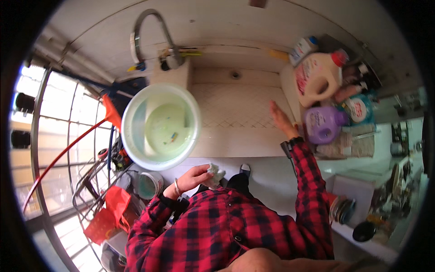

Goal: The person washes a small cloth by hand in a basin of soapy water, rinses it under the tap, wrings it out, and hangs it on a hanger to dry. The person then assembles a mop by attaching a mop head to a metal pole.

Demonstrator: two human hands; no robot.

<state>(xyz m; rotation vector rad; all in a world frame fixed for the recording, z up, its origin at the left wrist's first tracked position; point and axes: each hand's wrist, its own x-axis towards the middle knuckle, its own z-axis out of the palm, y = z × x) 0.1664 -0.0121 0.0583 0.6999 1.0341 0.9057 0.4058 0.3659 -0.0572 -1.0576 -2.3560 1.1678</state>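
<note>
My left hand [194, 178] is in front of my body, gripping a crumpled pale green cloth [214, 176]. Over the right side of the laundry sink, near its rim, my right hand [282, 118] stretches out flat with nothing in it. The sink [238, 105] has a ridged washboard slope and a drain [235, 74] at the back. A round whitish plastic basin [127, 127] rests at its left end. The basin's inside looks pale green, with small coloured marks on the bottom; whether it holds water I cannot tell.
A curved metal faucet [149, 13] rises behind the basin. Right of the sink stand a beige detergent jug [311, 76], a purple jug [321, 125], a white bottle [302, 51] and a teal pack [358, 108]. At left are a red-handled tool [68, 149], a bucket [149, 185] and a red bag [112, 212].
</note>
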